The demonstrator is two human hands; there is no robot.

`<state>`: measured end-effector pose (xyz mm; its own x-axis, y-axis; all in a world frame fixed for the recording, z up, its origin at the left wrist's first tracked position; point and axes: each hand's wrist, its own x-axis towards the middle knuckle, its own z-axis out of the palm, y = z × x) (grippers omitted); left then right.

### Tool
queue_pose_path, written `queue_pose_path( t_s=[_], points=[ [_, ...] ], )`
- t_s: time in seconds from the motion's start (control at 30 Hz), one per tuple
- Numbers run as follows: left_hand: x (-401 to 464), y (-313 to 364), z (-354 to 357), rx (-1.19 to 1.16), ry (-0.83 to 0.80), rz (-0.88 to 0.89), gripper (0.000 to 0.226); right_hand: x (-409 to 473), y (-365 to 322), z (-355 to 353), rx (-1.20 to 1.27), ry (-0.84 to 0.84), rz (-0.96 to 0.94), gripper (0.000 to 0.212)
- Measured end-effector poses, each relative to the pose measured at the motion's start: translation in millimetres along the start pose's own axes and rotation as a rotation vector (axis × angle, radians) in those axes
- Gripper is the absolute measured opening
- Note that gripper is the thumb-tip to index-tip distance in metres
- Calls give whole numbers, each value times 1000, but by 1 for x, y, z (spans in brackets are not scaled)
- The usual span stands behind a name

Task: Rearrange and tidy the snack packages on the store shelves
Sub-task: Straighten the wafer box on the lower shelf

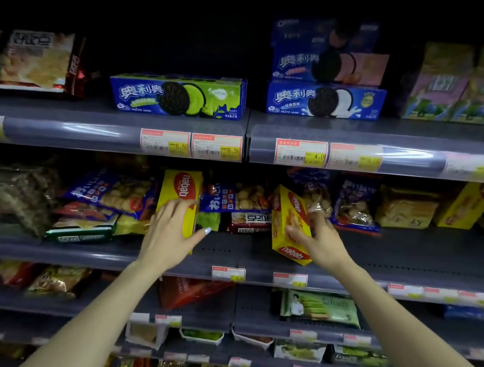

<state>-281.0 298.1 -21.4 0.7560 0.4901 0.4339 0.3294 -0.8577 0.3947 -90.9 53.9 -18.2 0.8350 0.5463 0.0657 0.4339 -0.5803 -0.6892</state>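
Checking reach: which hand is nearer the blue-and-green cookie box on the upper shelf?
Left. The left hand is just below the blue-and-green cookie box, one shelf down; the right hand is farther right.

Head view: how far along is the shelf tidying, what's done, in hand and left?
Done: the Oreo boxes on the top shelf sit squarely stacked. In hand: the left hand grips an upright yellow Nabati pack, and the right hand grips a tilted Nabati pack. Left: the blue biscuit bags beside them lie heaped, and the lower shelves look jumbled. Roughly early to midway.
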Motion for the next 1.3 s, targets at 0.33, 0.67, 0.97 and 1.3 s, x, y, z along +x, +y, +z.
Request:
queue_pose_path(
  t_s=[0.33, 0.67, 0.97, 1.3],
  points=[
    [18, -47, 26, -149, -88, -365, 102, 31, 14, 24, 320, -192, 392, 115],
    [37, -52, 38, -383, -29, -448, 103, 40, 11, 38, 321, -119, 438, 137],
    [43, -49, 46, -508, -191, -575, 119, 30, 15, 48, 597, 33, 341, 110],
    [42, -49, 50, -951, -117, -746, 74, 20, -18, 69, 925, -92, 206, 70]
  ],
)
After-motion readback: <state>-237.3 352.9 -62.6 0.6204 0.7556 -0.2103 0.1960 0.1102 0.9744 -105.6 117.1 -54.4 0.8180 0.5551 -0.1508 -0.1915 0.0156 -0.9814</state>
